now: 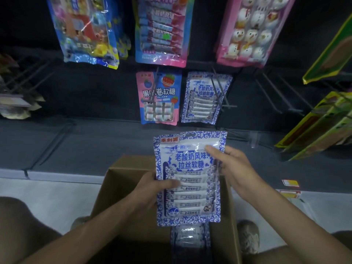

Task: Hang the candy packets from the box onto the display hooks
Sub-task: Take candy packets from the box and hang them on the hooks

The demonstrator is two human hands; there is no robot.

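Held packet: we see a blue-and-white candy packet (188, 180) upright over the open cardboard box (122, 180), printed face toward us; it sits below the display, apart from every hook
Left hand: our left hand (152, 187) grips the packet's left edge; the thumb lies across the front, the fingers curl behind
Right hand: our right hand (230, 168) grips the right edge higher up; the thumb presses the front near the top, the fingers are hidden behind
Box: it stands on the pale floor; more packets (190, 235) of the same kind lie inside, just under the held one
Display: a matching packet (205, 98) hangs on a hook (222, 92), just beside a pink packet (158, 98); bare hooks (274, 96) stand to the right
Box's right side: we see a shoe (247, 237) beside the wall
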